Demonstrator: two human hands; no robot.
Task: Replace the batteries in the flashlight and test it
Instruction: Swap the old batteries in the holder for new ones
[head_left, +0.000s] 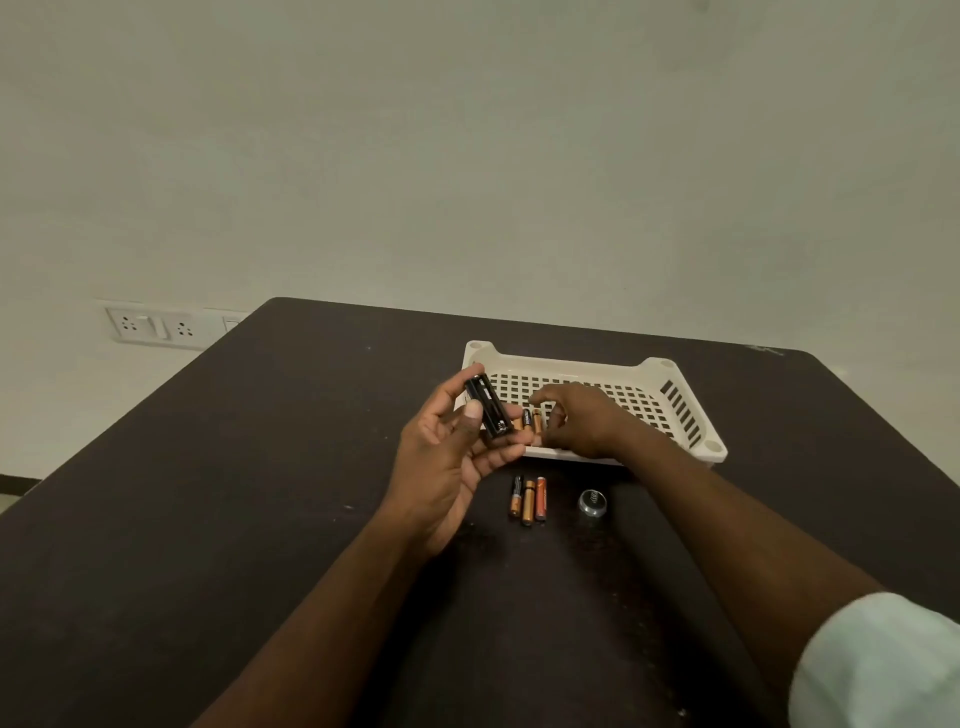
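Note:
My left hand (451, 457) holds a black battery holder (487, 408) up over the near left corner of a white perforated basket (680, 410). My right hand (579, 418) reaches into that basket, its fingers curled over the batteries in the basket (531, 420) that lie at its near left end; whether it grips one I cannot tell. Three batteries (528, 499) lie side by side on the dark table (260, 493) just in front of the basket. A round metal flashlight cap (592, 504) sits to their right.
A wall socket plate (156, 326) is mounted on the wall beyond the table's far left edge. The basket stands near the table's far edge, right of centre. A pale sleeve (878, 665) covers my right upper arm at the lower right.

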